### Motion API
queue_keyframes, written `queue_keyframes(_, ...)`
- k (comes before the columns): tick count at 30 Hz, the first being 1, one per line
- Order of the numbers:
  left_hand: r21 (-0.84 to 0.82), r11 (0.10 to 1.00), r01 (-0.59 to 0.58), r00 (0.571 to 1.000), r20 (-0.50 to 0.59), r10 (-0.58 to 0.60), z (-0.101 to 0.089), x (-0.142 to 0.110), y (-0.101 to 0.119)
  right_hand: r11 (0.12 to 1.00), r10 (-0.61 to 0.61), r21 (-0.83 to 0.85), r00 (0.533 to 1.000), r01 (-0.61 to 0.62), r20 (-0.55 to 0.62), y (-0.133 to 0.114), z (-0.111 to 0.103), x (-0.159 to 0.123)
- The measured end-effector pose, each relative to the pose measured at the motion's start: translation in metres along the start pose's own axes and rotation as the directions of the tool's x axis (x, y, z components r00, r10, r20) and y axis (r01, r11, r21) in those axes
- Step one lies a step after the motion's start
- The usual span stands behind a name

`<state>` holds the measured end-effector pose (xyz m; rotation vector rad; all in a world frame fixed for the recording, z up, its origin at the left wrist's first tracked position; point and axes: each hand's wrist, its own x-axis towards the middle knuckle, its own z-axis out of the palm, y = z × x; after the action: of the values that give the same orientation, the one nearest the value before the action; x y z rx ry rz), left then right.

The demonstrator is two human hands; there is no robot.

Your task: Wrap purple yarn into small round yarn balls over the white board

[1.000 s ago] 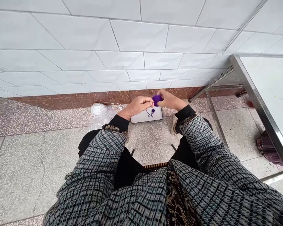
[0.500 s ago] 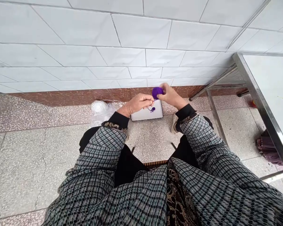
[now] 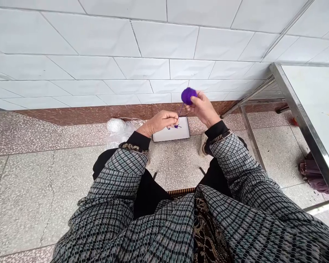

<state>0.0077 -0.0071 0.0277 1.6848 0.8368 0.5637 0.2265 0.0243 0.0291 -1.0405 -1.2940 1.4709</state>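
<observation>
A purple ball of yarn (image 3: 188, 96) is gripped in my right hand (image 3: 204, 108), out in front of the wall. From it a short taut strand of yarn (image 3: 181, 109) runs down to my left hand (image 3: 164, 121), whose fingers are pinched closed on it. Below the hands a shallow white box (image 3: 171, 135) with dark edges lies on the floor. A little loose purple yarn (image 3: 177, 126) shows over the box, partly hidden behind my left fingers.
Left of the box, a white ball of cord (image 3: 116, 126) lies by a clear plastic bag (image 3: 119, 139). A white tiled wall (image 3: 150, 69) rises ahead. At the right stands a metal-framed table (image 3: 287, 95), with dark purplish cloth (image 3: 314, 173) beneath it.
My right hand has lifted the yarn ball up and slightly right, away from my left hand. More strand now shows between them. My left hand has stayed almost in place.
</observation>
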Motion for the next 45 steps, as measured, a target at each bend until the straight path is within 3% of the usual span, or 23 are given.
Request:
queue_keyframes(3, 0.048, 0.999, -0.020, 1.000, -0.011, 0.020, 0.000, -0.002, 0.002, 0.917, 0.104, -0.391, 0.994, -0.077, 0.047, 0.003, 0.003, -0.004)
queue_keyframes(5, 0.096, 0.995, -0.020, 0.997, -0.070, 0.027, -0.003, -0.002, 0.002, 0.805, 0.266, -0.589, 0.931, -0.073, 0.249, -0.002, 0.002, -0.009)
queue_keyframes(7, 0.123, 0.992, -0.003, 0.994, -0.108, 0.016, -0.006, -0.003, 0.001, 0.818, 0.389, -0.573, 0.783, -0.052, 0.485, -0.009, -0.001, -0.015)
queue_keyframes(8, 0.119, 0.993, 0.006, 0.993, -0.118, 0.009, -0.008, -0.003, 0.001, 0.871, 0.373, -0.488, 0.729, -0.062, 0.574, -0.013, -0.003, -0.016)
queue_keyframes(9, 0.106, 0.994, 0.009, 0.992, -0.126, 0.005, -0.010, -0.003, 0.000, 0.928, 0.307, -0.363, 0.717, -0.081, 0.626, -0.016, -0.006, -0.018)
queue_keyframes(11, 0.064, 0.998, -0.004, 0.990, -0.139, 0.013, -0.011, -0.003, 0.000, 0.993, 0.117, -0.072, 0.804, -0.093, 0.583, -0.019, -0.009, -0.019)
queue_keyframes(13, 0.029, 0.999, -0.026, 0.988, -0.148, 0.030, -0.011, -0.002, 0.000, 0.990, -0.012, 0.132, 0.917, -0.044, 0.399, -0.020, -0.009, -0.018)
queue_keyframes(16, -0.013, 0.999, -0.038, 0.994, -0.102, 0.036, -0.007, -0.001, -0.001, 0.978, -0.028, 0.207, 0.983, -0.010, 0.180, -0.019, -0.002, -0.015)
queue_keyframes(20, -0.127, 0.992, -0.018, 1.000, 0.010, 0.019, -0.001, 0.001, -0.004, 0.975, -0.055, 0.216, 0.997, 0.042, 0.053, -0.022, 0.005, -0.012)
queue_keyframes(24, -0.227, 0.971, 0.073, 0.981, -0.161, -0.112, 0.000, -0.001, -0.010, 0.987, -0.106, 0.115, 0.992, 0.114, -0.074, -0.035, -0.009, -0.012)
queue_keyframes(27, -0.169, 0.980, 0.107, 0.930, -0.332, -0.159, -0.007, -0.008, -0.018, 0.996, -0.074, 0.027, 0.977, 0.081, -0.201, -0.043, -0.028, -0.011)
queue_keyframes(31, -0.141, 0.974, 0.178, 0.839, -0.496, -0.225, -0.024, -0.020, -0.042, 0.982, -0.177, 0.010, 0.951, 0.186, -0.254, -0.041, -0.048, -0.008)
queue_keyframes(33, -0.090, 0.953, 0.291, 0.802, -0.521, -0.294, -0.033, -0.025, -0.058, 0.980, -0.200, -0.030, 0.941, 0.199, -0.273, -0.039, -0.051, -0.007)
queue_keyframes(36, 0.155, 0.831, 0.535, 0.728, -0.583, -0.360, -0.039, -0.028, -0.071, 0.974, -0.218, -0.017, 0.915, 0.226, -0.340, -0.037, -0.045, -0.008)
queue_keyframes(38, 0.266, 0.778, 0.569, 0.716, -0.627, -0.309, -0.034, -0.024, -0.068, 0.973, -0.197, 0.062, 0.936, 0.224, -0.292, -0.033, -0.035, -0.009)
queue_keyframes(40, 0.308, 0.850, 0.428, 0.800, -0.567, -0.198, -0.023, -0.015, -0.058, 0.988, -0.088, 0.115, 0.990, 0.100, -0.109, -0.025, -0.019, -0.010)
queue_keyframes(42, 0.161, 0.976, 0.147, 0.882, -0.468, -0.056, -0.008, -0.004, -0.044, 0.991, 0.092, 0.090, 0.989, -0.103, 0.117, -0.015, -0.002, -0.011)
queue_keyframes(43, 0.050, 0.998, 0.036, 0.900, -0.436, -0.010, 0.000, 0.002, -0.038, 0.983, 0.154, 0.070, 0.971, -0.169, 0.184, -0.010, 0.006, -0.012)
queue_keyframes(45, -0.151, 0.986, -0.075, 0.918, -0.396, 0.009, 0.015, 0.013, -0.030, 0.970, 0.221, 0.049, 0.946, -0.239, 0.236, -0.003, 0.016, -0.012)
